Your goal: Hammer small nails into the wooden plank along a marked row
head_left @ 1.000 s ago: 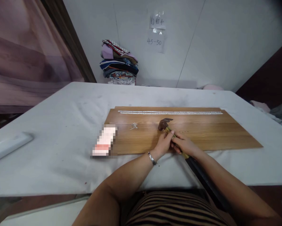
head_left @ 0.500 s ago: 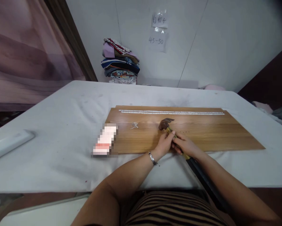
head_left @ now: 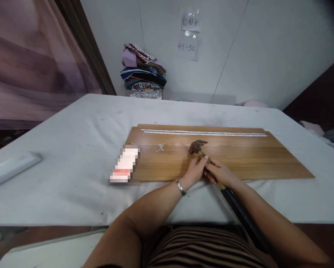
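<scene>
So the hammer [head_left: 230, 198] sits slantwise over the wooden board's [head_left: 267, 160] near edge, head pointing away and left, claw to the right, long handle running back toward the person's right. Left hand [head_left: 194, 169] and right hand [head_left: 222, 172] both grip it below the head.

This place is looking like a plain household room, though it could be passing for a small workroom too: a pinkish curtain [head_left: 38, 67] is hanging at the left, folded fabrics [head_left: 143, 72] are standing stacked against a pale wall [head_left: 225, 41], and loose cloth [head_left: 311, 127] is lying heaped at the far right. A broad white-covered table [head_left: 72, 156] is serving as a makeshift bench, a wooden board [head_left: 256, 156] with scattered nails [head_left: 159, 148] is lying on it, and two handwritten sheets [head_left: 187, 48], one reading "45-50", are hanging on the wall behind.
</scene>
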The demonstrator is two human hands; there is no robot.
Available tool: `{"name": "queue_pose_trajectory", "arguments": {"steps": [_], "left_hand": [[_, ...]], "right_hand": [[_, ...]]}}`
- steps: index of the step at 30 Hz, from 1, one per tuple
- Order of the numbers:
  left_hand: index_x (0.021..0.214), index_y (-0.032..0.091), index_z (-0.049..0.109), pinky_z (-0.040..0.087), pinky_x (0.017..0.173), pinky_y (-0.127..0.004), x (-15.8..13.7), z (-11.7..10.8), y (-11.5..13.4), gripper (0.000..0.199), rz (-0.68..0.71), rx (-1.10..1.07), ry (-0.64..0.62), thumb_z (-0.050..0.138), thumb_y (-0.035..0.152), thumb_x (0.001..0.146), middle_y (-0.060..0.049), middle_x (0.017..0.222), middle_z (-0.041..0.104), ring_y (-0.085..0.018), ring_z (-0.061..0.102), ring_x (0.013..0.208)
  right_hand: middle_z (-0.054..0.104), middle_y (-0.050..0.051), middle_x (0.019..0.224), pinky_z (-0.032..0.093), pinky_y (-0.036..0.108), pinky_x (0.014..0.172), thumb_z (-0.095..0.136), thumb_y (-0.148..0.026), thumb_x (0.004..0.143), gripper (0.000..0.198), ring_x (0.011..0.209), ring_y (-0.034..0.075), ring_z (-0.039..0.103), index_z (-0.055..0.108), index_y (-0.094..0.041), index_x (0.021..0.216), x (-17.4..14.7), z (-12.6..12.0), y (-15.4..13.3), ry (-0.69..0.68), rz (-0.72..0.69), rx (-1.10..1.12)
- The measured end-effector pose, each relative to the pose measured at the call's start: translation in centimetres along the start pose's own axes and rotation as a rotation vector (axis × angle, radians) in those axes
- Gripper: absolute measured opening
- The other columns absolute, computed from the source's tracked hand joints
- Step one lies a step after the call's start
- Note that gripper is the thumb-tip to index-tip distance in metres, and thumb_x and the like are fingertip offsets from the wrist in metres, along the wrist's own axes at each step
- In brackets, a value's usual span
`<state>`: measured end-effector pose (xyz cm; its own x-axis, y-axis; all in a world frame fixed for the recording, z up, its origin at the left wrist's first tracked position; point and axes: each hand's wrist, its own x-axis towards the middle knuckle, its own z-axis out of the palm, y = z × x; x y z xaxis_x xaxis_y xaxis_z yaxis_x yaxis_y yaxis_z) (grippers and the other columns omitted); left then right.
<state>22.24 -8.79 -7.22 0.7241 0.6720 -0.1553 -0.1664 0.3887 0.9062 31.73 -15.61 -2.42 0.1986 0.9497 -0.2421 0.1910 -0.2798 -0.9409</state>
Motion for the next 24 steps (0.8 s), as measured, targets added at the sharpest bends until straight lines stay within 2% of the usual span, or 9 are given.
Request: {"name": "queue_pose_trajectory", "arguments": {"steps": [7, 12, 16, 24], "left_hand": [[0.066, 0.019, 0.049, 0.042, 0.041, -0.022, 0.16, -0.06, 0.04, 0.058, -0.024, -0.011, -0.007, 0.057, 0.076, 0.076, 0.004, 0.045, 0.045, -0.012, 0.052, 0.039], [0.066, 0.019, 0.050, 0.038, 0.041, -0.021, 0.12, 0.01, -0.15, 0.056, 0.019, 0.035, 0.041, 0.058, 0.073, 0.077, 0.004, 0.045, 0.046, -0.009, 0.048, 0.039], [0.066, 0.019, 0.050, 0.040, 0.041, -0.021, 0.09, -0.06, -0.18, 0.056, -0.003, 0.021, 0.012, 0.057, 0.073, 0.078, 0.004, 0.044, 0.046, -0.010, 0.050, 0.039], [0.067, 0.019, 0.050, 0.040, 0.041, -0.021, 0.12, 0.02, -0.14, 0.055, -0.014, -0.004, 0.027, 0.059, 0.072, 0.078, 0.005, 0.045, 0.046, -0.010, 0.051, 0.038]], "right_hand": [[0.056, -0.007, 0.060, 0.032, 0.020, 0.033, 0.051, -0.042, 0.082, 0.021, 0.032, 0.006, 0.041, 0.051, -0.021, 0.079, 0.10, -0.02, -0.66, -0.026, 0.021, 0.005], [0.056, -0.007, 0.061, 0.031, 0.019, 0.033, 0.052, -0.041, 0.082, 0.020, 0.034, 0.005, 0.042, 0.051, -0.022, 0.079, 0.00, 0.07, -0.14, -0.003, 0.003, 0.009], [0.054, -0.006, 0.057, 0.032, 0.020, 0.034, 0.050, -0.041, 0.082, 0.020, 0.033, 0.006, 0.042, 0.049, -0.022, 0.076, 0.02, 0.03, -0.23, -0.006, 0.013, -0.008], [0.056, -0.007, 0.060, 0.032, 0.020, 0.034, 0.052, -0.042, 0.082, 0.020, 0.033, 0.006, 0.043, 0.050, -0.022, 0.079, -0.07, 0.17, -0.49, 0.008, 0.028, 0.004]]}}
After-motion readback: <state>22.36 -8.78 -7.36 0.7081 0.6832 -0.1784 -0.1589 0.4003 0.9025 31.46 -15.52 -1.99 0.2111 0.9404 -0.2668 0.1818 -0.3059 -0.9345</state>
